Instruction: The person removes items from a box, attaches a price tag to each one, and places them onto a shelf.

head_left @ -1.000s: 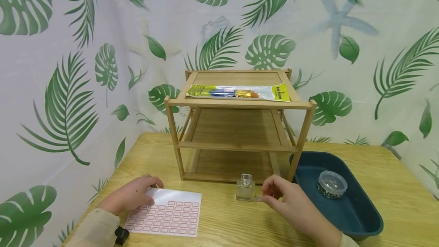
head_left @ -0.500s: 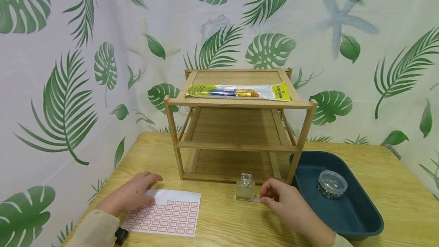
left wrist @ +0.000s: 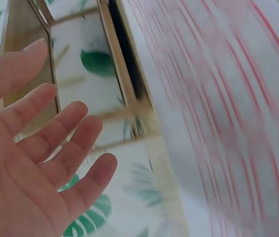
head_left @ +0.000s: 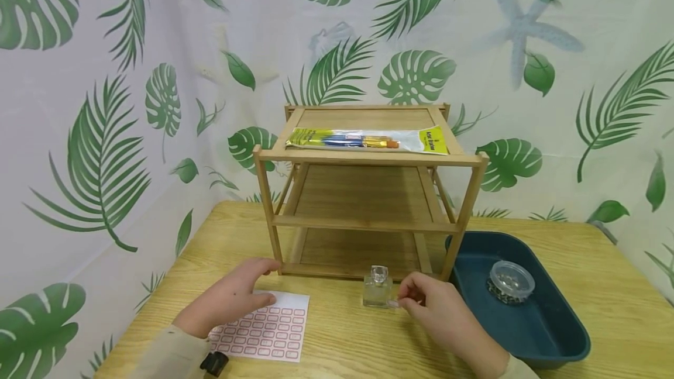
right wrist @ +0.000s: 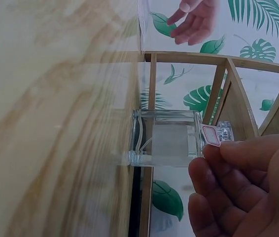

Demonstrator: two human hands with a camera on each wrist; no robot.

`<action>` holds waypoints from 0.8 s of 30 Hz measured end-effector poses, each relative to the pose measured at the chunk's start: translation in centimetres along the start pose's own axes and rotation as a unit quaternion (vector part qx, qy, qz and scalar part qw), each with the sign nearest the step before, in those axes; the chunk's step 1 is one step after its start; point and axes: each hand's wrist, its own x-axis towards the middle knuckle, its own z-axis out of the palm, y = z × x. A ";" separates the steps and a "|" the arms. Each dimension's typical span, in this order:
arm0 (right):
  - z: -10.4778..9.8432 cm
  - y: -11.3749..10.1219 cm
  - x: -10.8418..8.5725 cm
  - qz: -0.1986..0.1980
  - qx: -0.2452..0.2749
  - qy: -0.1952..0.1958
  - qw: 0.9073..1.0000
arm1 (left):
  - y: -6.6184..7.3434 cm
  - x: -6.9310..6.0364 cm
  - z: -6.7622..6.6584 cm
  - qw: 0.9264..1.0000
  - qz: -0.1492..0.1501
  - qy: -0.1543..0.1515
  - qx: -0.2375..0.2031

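Note:
My right hand [head_left: 439, 314] pinches a small red-bordered label sticker [right wrist: 211, 134] between thumb and forefinger. Just left of it stands a square clear glass bottle [head_left: 377, 292] with a faceted clear stopper, upright on the table. In the right wrist view the sticker overlaps the bottle's upper end; whether they touch I cannot tell. My left hand [head_left: 234, 297] hovers over a white sheet of red-framed stickers [head_left: 281, 332], its fingers apart and holding nothing. The left wrist view shows the palm [left wrist: 16, 168] with relaxed fingers beside the sheet, which is blurred there.
A three-tier wooden rack [head_left: 363, 226] stands behind the bottle, with a packet of paintbrushes [head_left: 363, 141] on top. At the right, a dark teal bin [head_left: 547, 332] holds a round clear-lidded tub [head_left: 509, 282] of small pieces. A patterned sheet hangs behind the wooden table [head_left: 342, 344].
My left hand has lifted from the sticker sheet and moved right, towards the rack. My right hand has shifted slightly left, bringing the pinched sticker closer to the bottle.

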 end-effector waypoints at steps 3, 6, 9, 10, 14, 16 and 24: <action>0.0 -0.1 0.1 -0.001 0.004 -0.005 1.000 | 1.2 0.6 0.8 0.999 0.027 -0.015 -0.013; 0.1 -0.2 0.4 -0.003 0.004 -0.009 1.000 | 2.1 1.2 1.8 0.998 0.052 -0.030 -0.022; 0.4 -0.2 0.6 -0.005 0.001 -0.012 1.000 | 3.0 1.8 2.8 0.996 0.065 -0.044 -0.036; 0.5 -0.2 0.7 -0.005 0.001 -0.012 1.000 | 3.2 2.0 3.1 0.996 0.068 -0.047 -0.039; 1.0 -0.2 0.8 -0.004 -0.002 -0.010 1.000 | 4.4 2.8 4.2 0.994 0.071 -0.054 -0.056; 1.2 -0.3 0.9 -0.003 -0.007 -0.007 1.000 | 5.0 3.3 4.8 0.994 0.071 -0.055 -0.062; 1.7 -0.6 1.1 -0.014 -0.018 -0.002 1.000 | 7.2 5.3 7.4 0.992 0.079 -0.053 -0.088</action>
